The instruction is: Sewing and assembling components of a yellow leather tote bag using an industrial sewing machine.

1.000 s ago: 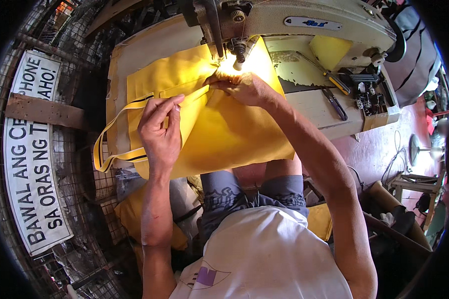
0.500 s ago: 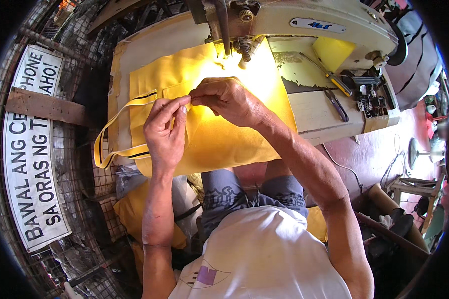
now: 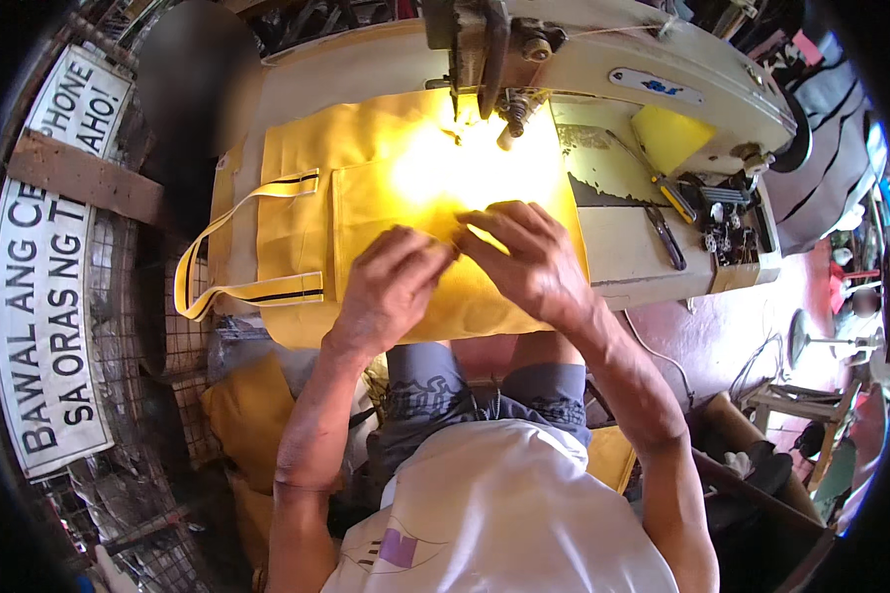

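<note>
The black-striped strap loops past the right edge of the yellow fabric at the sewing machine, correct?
No, wrong edge: the head view shows the black-striped strap looping past the left edge of the yellow fabric at the sewing machine.

Sewing workshop, large sewing machine [image 3: 653, 54], worktable [image 3: 628, 242] spread with yellow fabric [image 3: 297, 229], screwdriver [image 3: 676, 200], box of metal parts [image 3: 742, 277]

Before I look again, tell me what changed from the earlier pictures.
The right hand has drawn back from the sewing machine toward the body; the left hand has moved right, close to it. The yellow cloth's raised fold was let go and lies flatter. Whether the hands pinch anything is unclear. The striped strap stays looped at left.
</note>
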A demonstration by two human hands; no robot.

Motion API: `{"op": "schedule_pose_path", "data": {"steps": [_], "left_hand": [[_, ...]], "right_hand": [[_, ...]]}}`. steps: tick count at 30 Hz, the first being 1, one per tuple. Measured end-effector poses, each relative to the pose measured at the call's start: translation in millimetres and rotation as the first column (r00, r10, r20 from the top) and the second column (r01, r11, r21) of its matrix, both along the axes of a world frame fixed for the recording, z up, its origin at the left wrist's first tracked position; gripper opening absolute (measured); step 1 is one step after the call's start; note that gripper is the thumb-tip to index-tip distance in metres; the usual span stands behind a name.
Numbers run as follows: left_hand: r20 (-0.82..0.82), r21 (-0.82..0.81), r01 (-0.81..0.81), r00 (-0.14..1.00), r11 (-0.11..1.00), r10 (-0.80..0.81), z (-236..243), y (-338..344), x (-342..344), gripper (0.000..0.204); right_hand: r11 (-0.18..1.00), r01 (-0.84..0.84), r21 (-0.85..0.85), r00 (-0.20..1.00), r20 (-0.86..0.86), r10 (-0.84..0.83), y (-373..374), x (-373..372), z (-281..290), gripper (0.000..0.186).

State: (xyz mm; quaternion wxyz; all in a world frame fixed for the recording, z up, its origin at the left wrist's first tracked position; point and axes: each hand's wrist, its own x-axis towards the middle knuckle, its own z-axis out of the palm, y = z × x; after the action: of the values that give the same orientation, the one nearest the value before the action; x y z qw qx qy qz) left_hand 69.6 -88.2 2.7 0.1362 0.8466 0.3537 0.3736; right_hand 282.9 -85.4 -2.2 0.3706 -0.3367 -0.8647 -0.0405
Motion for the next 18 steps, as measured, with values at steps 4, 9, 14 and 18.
{"op": "schedule_pose_path", "data": {"steps": [4,9,14,18], "left_hand": [[-0.130,-0.029,0.150,0.980,0.988,-0.153,-20.5,11.8,5.7,0.020],[-0.305,0.056,-0.015,0.952,0.998,0.032,-20.1,62.2,17.7,0.014],[-0.247,0.241,-0.070,0.960,0.968,0.131,-55.8,78.2,31.8,0.016],[-0.300,0.280,-0.225,0.903,0.933,0.307,-88.3,57.4,58.6,0.027]], "right_hand": [[0.993,0.103,-0.052,0.986,0.138,-0.095,-37.4,10.9,-38.1,0.040],[0.993,0.101,-0.061,0.994,0.036,-0.099,-36.8,2.0,-39.3,0.033],[0.986,0.111,-0.126,0.994,-0.003,-0.112,-38.2,0.7,-37.8,0.029],[0.983,0.138,-0.121,0.990,0.023,-0.136,-43.2,1.1,-38.7,0.029]]}}
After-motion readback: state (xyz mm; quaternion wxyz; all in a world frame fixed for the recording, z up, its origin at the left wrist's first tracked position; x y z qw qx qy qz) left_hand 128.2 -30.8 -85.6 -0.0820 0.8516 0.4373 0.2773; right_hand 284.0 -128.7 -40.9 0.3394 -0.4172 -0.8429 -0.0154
